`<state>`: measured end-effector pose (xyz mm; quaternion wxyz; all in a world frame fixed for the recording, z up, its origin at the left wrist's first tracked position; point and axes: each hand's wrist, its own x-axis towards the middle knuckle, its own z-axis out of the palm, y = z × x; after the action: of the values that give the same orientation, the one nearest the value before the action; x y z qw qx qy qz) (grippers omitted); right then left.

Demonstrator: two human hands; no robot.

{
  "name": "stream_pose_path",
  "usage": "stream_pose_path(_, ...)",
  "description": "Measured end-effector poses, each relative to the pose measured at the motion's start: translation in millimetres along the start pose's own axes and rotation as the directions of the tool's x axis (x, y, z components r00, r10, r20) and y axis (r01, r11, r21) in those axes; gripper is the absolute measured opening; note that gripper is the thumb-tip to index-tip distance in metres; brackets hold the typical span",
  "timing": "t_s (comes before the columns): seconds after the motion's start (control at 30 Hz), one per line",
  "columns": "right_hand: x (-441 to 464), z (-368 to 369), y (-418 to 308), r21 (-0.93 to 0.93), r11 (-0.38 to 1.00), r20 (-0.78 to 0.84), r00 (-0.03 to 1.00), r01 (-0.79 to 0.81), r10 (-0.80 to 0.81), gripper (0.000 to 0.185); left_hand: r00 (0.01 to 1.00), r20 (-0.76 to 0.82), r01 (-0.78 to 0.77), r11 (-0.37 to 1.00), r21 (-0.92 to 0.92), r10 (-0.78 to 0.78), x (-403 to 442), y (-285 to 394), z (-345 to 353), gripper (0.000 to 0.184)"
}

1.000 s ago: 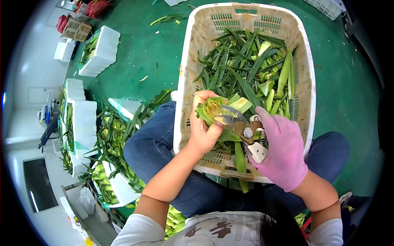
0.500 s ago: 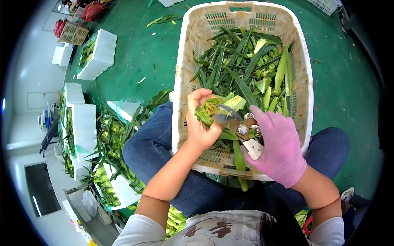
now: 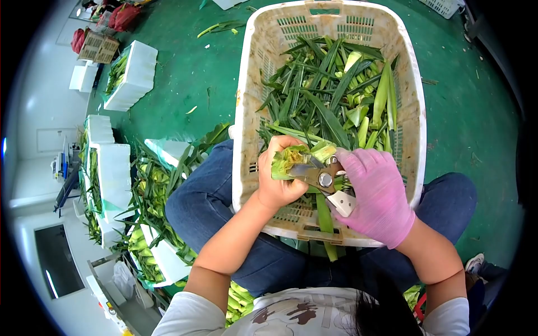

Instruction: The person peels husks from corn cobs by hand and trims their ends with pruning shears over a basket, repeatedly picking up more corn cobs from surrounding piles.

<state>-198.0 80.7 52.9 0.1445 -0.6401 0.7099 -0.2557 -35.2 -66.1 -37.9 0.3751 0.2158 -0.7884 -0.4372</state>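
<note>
My left hand (image 3: 273,187), bare, has its fingers wrapped round a green ear of corn (image 3: 284,161) in its husk, with ragged, yellow-brown silk at the end. In a pink glove, my right hand (image 3: 379,197) grips pruning shears (image 3: 325,180) with pale handles. Their blades lie across the corn near my left fingers; part of the blades is hidden by the leaves. Both hands are over the near end of a dirty white plastic basket (image 3: 244,101), which holds cut corn husks and leaves (image 3: 330,92). A long green leaf (image 3: 325,221) hangs over its near rim.
The basket stands between my bent knees. At the left are white foam boxes (image 3: 115,173) and a heap of corn (image 3: 151,190). Another foam box (image 3: 131,75) stands farther back on the green floor (image 3: 185,78). A person's shoe (image 3: 474,263) shows at the lower right.
Both hands have moved slightly down and left with the corn and shears. The shear blades have drawn closer together across the corn.
</note>
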Motion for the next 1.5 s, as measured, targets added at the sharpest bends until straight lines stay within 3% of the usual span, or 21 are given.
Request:
stream_pose_path(0.1,-1.1,-7.7,1.8,0.078,0.996,0.081,0.996,-0.034,0.027,0.069,0.982,0.160,-0.111,0.993,0.035,0.104,6.3,-0.3,-12.3,0.036)
stream_pose_path(0.23,-3.5,-8.8,3.7,0.075,0.997,0.066,0.998,-0.028,0.023,0.061,0.976,0.168,-0.159,0.981,0.114,0.138,11.6,2.7,-13.0,0.034)
stream_pose_path(0.4,-10.0,4.1,8.5,0.103,0.989,0.055,0.993,-0.107,0.102,0.047,0.993,0.108,0.041,0.998,0.051,-0.047,8.6,7.4,-11.4,0.042)
stream_pose_path(0.5,-2.3,-6.1,2.6,0.307,0.924,0.107,0.973,-0.227,0.203,0.042,0.975,0.168,0.157,0.986,-0.052,-0.146,12.0,17.6,-14.1,0.046)
stream_pose_path(0.57,1.9,-15.5,10.2,0.687,0.647,0.163,0.938,-0.330,0.305,0.041,0.936,0.283,0.258,0.955,-0.147,-0.209,2.5,9.7,-13.1,0.047)
stream_pose_path(0.63,10.9,-26.7,20.0,0.931,-0.011,0.339,0.856,-0.364,0.390,0.044,0.902,0.341,0.366,0.889,-0.275,-0.266,-2.1,10.6,-13.4,0.050)
stream_pose_path(0.67,10.7,-26.3,23.2,0.884,-0.390,0.401,0.846,-0.257,0.352,0.047,0.887,0.338,0.429,0.830,-0.357,-0.313,-3.6,13.8,-13.8,0.051)
stream_pose_path(0.73,5.0,-29.3,28.4,0.871,-0.322,0.457,0.854,-0.372,0.250,0.049,0.851,0.339,0.525,0.684,-0.507,-0.402,-2.3,18.2,-14.5,0.052)
stream_pose_path(0.77,3.2,-30.3,23.9,0.871,-0.186,0.485,0.856,-0.455,0.180,0.044,0.859,0.333,0.509,0.708,-0.490,-0.388,-1.7,12.9,-17.0,0.055)
stream_pose_path(0.8,6.8,-42.8,9.1,0.748,0.129,0.609,0.751,-0.651,0.256,0.044,0.867,0.316,0.496,0.727,-0.475,-0.385,1.5,13.5,-19.6,0.055)
stream_pose_path(0.87,-0.2,-37.9,-2.2,0.644,0.720,0.319,0.946,-0.258,0.054,0.049,0.877,0.280,0.478,0.754,-0.450,-0.389,4.4,16.6,-20.9,0.055)
stream_pose_path(0.9,-4.4,-24.5,-10.6,0.533,0.837,0.112,0.991,-0.120,0.071,0.050,0.884,0.275,0.465,0.773,-0.430,-0.379,2.8,12.4,-21.0,0.056)
stream_pose_path(1.0,1.9,-15.0,-16.3,0.380,0.911,0.130,0.985,-0.159,0.118,0.049,0.952,0.200,0.287,0.906,-0.310,-0.233,4.2,8.3,-19.4,0.057)
stream_pose_path(1.03,-0.3,-6.7,-13.5,0.327,0.939,0.017,0.994,-0.104,0.104,0.051,0.956,0.183,0.276,0.917,-0.289,-0.230,6.3,15.0,-17.0,0.057)
stream_pose_path(1.13,0.1,-3.9,-10.7,0.290,0.940,0.045,0.984,-0.178,0.172,0.056,0.933,0.205,0.338,0.918,-0.208,-0.297,8.8,23.3,-16.4,0.058)
stream_pose_path(1.27,-3.1,-2.8,-7.3,0.165,0.976,0.009,0.990,-0.143,0.144,0.060,0.974,0.131,0.205,0.965,-0.166,-0.184,9.7,17.8,-11.7,0.053)
stream_pose_path(1.3,-1.3,-3.9,-6.2,0.153,0.978,0.019,0.990,-0.139,0.137,0.061,0.959,0.157,0.260,0.950,-0.175,-0.234,8.0,19.3,-13.2,0.050)
stream_pose_path(1.5,-6.9,-2.7,-2.0,0.046,0.991,0.020,0.992,-0.129,0.128,0.071,0.958,0.191,0.239,0.961,-0.136,-0.211,9.0,16.7,-14.3,0.044)
